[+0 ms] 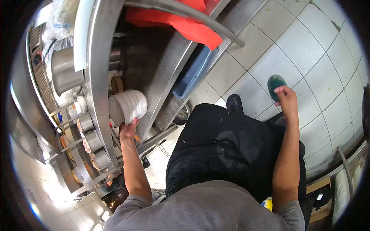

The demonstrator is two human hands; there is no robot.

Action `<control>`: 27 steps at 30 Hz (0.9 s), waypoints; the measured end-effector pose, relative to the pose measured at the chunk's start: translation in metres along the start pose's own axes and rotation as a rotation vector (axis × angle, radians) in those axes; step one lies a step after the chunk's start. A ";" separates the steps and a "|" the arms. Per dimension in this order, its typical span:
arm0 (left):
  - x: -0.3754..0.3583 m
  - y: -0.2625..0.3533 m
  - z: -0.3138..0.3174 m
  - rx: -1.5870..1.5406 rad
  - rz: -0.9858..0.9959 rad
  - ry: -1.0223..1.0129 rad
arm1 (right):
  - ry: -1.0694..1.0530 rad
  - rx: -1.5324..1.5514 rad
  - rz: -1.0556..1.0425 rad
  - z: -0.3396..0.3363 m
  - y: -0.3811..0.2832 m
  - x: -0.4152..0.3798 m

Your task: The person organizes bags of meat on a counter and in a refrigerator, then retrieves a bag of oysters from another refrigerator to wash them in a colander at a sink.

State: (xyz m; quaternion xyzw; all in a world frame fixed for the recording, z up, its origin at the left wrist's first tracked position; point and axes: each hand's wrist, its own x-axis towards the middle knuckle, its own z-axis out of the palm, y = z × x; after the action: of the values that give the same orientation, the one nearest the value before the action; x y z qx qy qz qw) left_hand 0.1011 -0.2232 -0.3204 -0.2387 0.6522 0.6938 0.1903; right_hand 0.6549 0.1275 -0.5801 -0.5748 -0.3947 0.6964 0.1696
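My left hand (pixel 129 130) grips the near side of a stack of white bowls (pixel 133 106), lying tilted at the steel shelf; some of its fingers are hidden behind the bowls. Out to the right, my right hand (pixel 287 101) is closed on the edge of a smooth, dark green oval object (pixel 276 85), held above the tiled floor. Its exact kind cannot be made out.
A steel counter frame (pixel 101 77) runs along the left, with a metal pot (pixel 66 71) and several food containers (pixel 92 140) beyond it. A red cloth (pixel 185 29) hangs near a blue-grey tray (pixel 194 75). A black shoe (pixel 234 104) stands on the white tiles (pixel 285 59).
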 end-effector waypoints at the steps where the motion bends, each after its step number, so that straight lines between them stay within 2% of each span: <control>1: 0.027 0.009 -0.022 -0.043 -0.049 -0.058 | -0.003 -0.002 -0.007 -0.002 0.000 0.001; 2: 0.052 0.013 -0.034 -0.051 -0.046 -0.059 | 0.013 -0.018 0.016 -0.003 0.001 0.001; 4: 0.083 0.020 -0.051 -0.146 -0.089 -0.233 | 0.014 -0.038 0.051 0.002 0.007 0.002; 5: 0.094 0.022 -0.042 -0.123 -0.063 -0.207 | 0.026 -0.011 0.051 0.004 0.011 0.003; 7: 0.039 0.006 0.058 -0.094 -0.040 0.018 | 0.044 0.010 0.062 0.009 0.019 0.005; 8: 0.023 -0.014 0.088 -0.090 -0.049 0.022 | 0.033 -0.007 0.061 0.011 0.021 0.006; 10: 0.002 -0.046 0.123 0.170 0.476 -0.264 | 0.030 -0.033 0.055 0.017 0.029 0.000; 11: 0.005 -0.058 0.118 0.159 0.463 -0.274 | 0.011 -0.022 0.074 0.019 0.035 -0.004; 13: 0.011 -0.099 0.110 0.566 0.099 -0.555 | -0.011 0.029 0.045 0.010 0.049 -0.010; 15: -0.046 -0.142 0.108 1.712 1.002 -0.625 | 0.009 0.052 -0.001 0.001 0.054 -0.038; 16: -0.079 -0.142 0.112 1.671 0.862 -0.713 | 0.078 0.088 -0.013 -0.002 0.053 -0.057; 17: -0.110 -0.142 0.115 1.620 0.734 -0.807 | 0.085 0.016 0.071 -0.010 0.064 -0.068; 18: -0.100 -0.150 0.096 1.547 0.826 -0.853 | 0.160 0.266 0.102 -0.013 0.066 -0.085; 19: -0.119 -0.149 0.091 1.542 0.810 -0.883 | 0.220 0.352 0.136 -0.022 0.056 -0.105; 20: -0.125 -0.154 0.071 1.611 0.801 -0.850 | 0.282 0.470 0.085 -0.031 0.062 -0.120; 21: -0.131 -0.144 0.062 1.771 0.701 -1.030 | 0.349 0.455 0.160 -0.043 0.036 -0.144; 22: -0.112 -0.149 0.033 1.790 0.500 -1.122 | 0.390 0.527 0.161 -0.057 0.032 -0.162; 23: -0.136 -0.139 0.035 1.646 0.212 -1.216 | 0.473 0.598 0.193 -0.070 0.019 -0.184; 24: -0.159 -0.127 0.030 1.663 0.034 -1.113 | 0.510 0.608 0.199 -0.086 0.017 -0.199; 25: -0.137 -0.132 0.009 1.760 0.004 -1.185 | 0.514 0.504 0.195 -0.107 0.023 -0.212; 26: -0.142 -0.125 0.010 1.951 0.082 -1.286 | 0.559 0.396 0.200 -0.126 0.020 -0.226; 27: -0.156 -0.107 0.019 2.037 0.242 -1.440 | 0.538 0.273 0.134 -0.147 0.027 -0.240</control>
State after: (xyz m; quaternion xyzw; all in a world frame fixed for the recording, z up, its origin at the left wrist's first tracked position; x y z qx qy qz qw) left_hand 0.2878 -0.1890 -0.3166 0.5108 0.6575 -0.1390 0.5361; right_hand 0.8662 -0.0028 -0.4441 -0.7352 -0.1996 0.5755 0.2974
